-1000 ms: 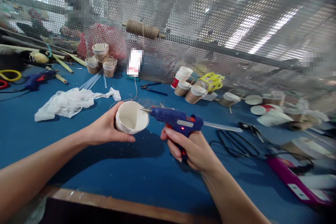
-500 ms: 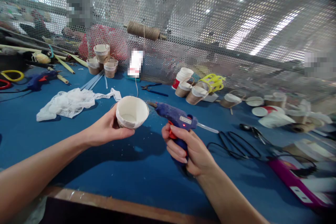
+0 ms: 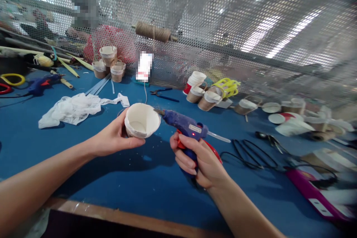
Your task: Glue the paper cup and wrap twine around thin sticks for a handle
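In the head view, my left hand (image 3: pixel 117 137) is closed around the side of a white cup (image 3: pixel 142 121), tilted so that its open mouth faces me. White cloth-like material wraps the cup's rim. My right hand (image 3: pixel 199 160) grips a blue glue gun (image 3: pixel 182 122) with fingers at its red trigger; a small red light glows on its body. The nozzle is at the cup's right rim; whether it touches, I cannot tell. A clear glue stick (image 3: pixel 219 136) pokes out of the gun's back. Crumpled white gauze (image 3: pixel 74 109) lies left of the cup.
Small twine-handled cups (image 3: pixel 108 57) are stacked at the back left, near glue sticks (image 3: pixel 97 86). Pliers (image 3: pixel 164 95) lie behind the cup. More cups (image 3: pixel 210 98) stand at the back right. A purple power strip (image 3: pixel 309 193) and black cable (image 3: pixel 251 154) lie right. Perforated mesh (image 3: pixel 195 18) rises behind.
The glue gun has shifted slightly left, its nozzle closer to the cup's rim. The cup has moved slightly right. A red curved part now shows behind the gun's handle.
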The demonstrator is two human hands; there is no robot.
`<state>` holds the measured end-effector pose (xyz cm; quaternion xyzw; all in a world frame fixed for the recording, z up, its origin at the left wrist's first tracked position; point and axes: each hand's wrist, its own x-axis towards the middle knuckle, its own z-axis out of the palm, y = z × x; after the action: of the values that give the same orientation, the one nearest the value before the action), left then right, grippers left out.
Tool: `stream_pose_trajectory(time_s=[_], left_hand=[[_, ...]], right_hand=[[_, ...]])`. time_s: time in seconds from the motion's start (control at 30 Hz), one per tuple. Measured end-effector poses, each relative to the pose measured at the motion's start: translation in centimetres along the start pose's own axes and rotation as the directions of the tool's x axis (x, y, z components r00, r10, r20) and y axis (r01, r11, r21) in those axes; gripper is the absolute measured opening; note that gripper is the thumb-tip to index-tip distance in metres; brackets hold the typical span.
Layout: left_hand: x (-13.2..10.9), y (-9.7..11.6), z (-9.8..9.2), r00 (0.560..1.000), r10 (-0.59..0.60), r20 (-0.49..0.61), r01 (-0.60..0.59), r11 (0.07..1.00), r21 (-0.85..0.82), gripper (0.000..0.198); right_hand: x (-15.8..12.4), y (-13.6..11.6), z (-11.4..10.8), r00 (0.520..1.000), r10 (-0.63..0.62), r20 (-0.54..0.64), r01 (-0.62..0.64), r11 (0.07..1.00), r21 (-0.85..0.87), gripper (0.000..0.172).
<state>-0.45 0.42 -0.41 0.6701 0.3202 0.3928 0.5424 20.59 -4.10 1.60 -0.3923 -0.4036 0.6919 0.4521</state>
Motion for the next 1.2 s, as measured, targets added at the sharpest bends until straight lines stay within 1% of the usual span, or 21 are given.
stream_pose_trajectory(time_s=[0.27, 0.37, 0.53, 0.7, 0.77, 0.87, 0.93, 1.03, 1.1, 1.2], left_hand=[[0.19, -0.22, -0.02, 0.999, 0.046, 0.001, -0.046, 0.998, 0.037, 0.070], [0.19, -0.36, -0.16, 0.998, 0.063, 0.007, -0.063, 0.997, 0.048, 0.071], [0.17, -0.27, -0.19, 0.998, 0.068, 0.010, -0.068, 0.996, 0.060, 0.070], [0.19, -0.22, -0.15, 0.997, 0.078, 0.027, -0.079, 0.995, 0.062, 0.068], [0.16, -0.23, -0.18, 0.996, 0.081, 0.037, -0.083, 0.995, 0.060, 0.069], [0.15, -0.14, -0.19, 0.996, 0.079, 0.052, -0.082, 0.995, 0.060, 0.070], [0.19, -0.04, -0.17, 0.996, 0.074, 0.055, -0.077, 0.995, 0.058, 0.071], [0.27, 0.01, -0.19, 0.996, 0.069, 0.051, -0.071, 0.996, 0.057, 0.071], [0.31, -0.06, -0.27, 0.997, 0.073, 0.040, -0.076, 0.995, 0.065, 0.070], [0.35, -0.27, -0.40, 0.996, 0.087, -0.012, -0.086, 0.993, 0.086, 0.068]], right_hand=[[-0.42, -0.03, 0.34, 0.998, -0.029, -0.049, 0.020, 0.982, -0.187, 0.023], [-0.47, -0.22, 0.15, 0.998, -0.052, -0.047, 0.041, 0.977, -0.210, 0.023], [-0.43, -0.40, -0.02, 0.991, -0.101, -0.088, 0.075, 0.963, -0.258, 0.023], [-0.36, -0.45, -0.26, 0.995, -0.085, -0.052, 0.062, 0.938, -0.340, 0.023], [-0.36, -0.55, -0.41, 0.995, -0.095, -0.039, 0.076, 0.936, -0.344, 0.024], [-0.41, -0.65, -0.46, 0.990, -0.122, -0.067, 0.094, 0.940, -0.329, 0.025], [-0.46, -0.67, -0.37, 0.990, -0.113, -0.086, 0.078, 0.939, -0.336, 0.024], [-0.56, -0.69, -0.30, 0.994, -0.075, -0.078, 0.043, 0.934, -0.356, 0.022], [-0.58, -0.74, -0.38, 0.995, -0.075, -0.070, 0.046, 0.939, -0.341, 0.023], [-0.52, -0.75, -0.54, 0.993, -0.091, -0.071, 0.066, 0.954, -0.292, 0.024]])
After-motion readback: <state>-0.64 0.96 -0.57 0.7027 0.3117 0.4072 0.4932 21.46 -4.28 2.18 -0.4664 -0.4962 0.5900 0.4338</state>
